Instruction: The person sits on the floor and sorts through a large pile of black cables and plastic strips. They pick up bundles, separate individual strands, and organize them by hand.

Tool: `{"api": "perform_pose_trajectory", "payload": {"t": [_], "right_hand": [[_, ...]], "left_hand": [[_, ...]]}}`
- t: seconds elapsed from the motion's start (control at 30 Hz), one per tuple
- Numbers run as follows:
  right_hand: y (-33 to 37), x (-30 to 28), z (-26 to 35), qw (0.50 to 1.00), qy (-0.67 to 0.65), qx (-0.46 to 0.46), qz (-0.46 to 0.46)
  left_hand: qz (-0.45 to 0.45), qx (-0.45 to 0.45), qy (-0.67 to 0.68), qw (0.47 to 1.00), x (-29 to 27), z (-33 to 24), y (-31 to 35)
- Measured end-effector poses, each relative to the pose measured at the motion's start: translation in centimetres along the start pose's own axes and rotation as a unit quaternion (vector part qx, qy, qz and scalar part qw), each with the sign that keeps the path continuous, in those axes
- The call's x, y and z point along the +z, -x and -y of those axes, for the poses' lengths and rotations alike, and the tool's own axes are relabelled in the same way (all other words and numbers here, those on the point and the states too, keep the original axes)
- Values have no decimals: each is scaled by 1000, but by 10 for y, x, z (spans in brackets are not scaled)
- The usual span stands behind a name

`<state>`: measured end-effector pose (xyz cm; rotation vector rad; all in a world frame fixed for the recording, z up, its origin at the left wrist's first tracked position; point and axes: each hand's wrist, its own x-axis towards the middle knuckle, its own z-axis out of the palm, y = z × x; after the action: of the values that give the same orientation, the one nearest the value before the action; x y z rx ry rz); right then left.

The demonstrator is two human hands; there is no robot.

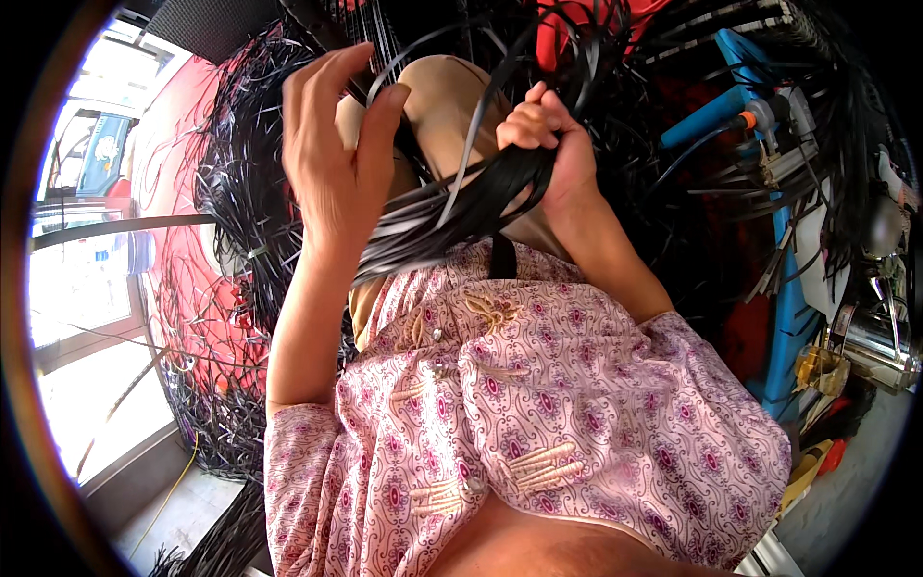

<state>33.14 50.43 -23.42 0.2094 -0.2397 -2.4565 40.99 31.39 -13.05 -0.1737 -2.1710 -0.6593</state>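
Observation:
My right hand (pixel 548 135) is closed in a fist round a bundle of black plastic strips (pixel 452 216). The bundle sags across my lap to the left and passes behind my left forearm; more strips fan out above the fist. My left hand (pixel 341 149) is raised above my left knee, its thumb and fingers apart. One thin grey strip (pixel 476 125) crosses between the hands, and another curves up from behind the left thumb. Whether the left fingers touch that strip cannot be made out.
Tangled black strips (pixel 245 173) heap up on the left over a red floor (pixel 178 125). To the right stand a blue frame (pixel 784 317), a bundle of cut strips and a shiny metal machine part (pixel 875 337). Bright glazed doors (pixel 87 279) lie far left.

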Motion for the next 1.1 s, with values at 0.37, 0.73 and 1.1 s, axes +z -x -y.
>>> {"api": "perform_pose_trajectory", "payload": {"t": [0.37,0.73,1.1], "right_hand": [[-4,-3,-19,996,85,-34,-14],[-16,13,23,974,167,-144,-44],[-21,30,24,958,213,-190,-33]], "left_hand": [[327,-12,-3,945,30,-49,39],[465,-182,-26,866,30,-21,45],[491,-243,-18,837,-29,-12,65]]}}
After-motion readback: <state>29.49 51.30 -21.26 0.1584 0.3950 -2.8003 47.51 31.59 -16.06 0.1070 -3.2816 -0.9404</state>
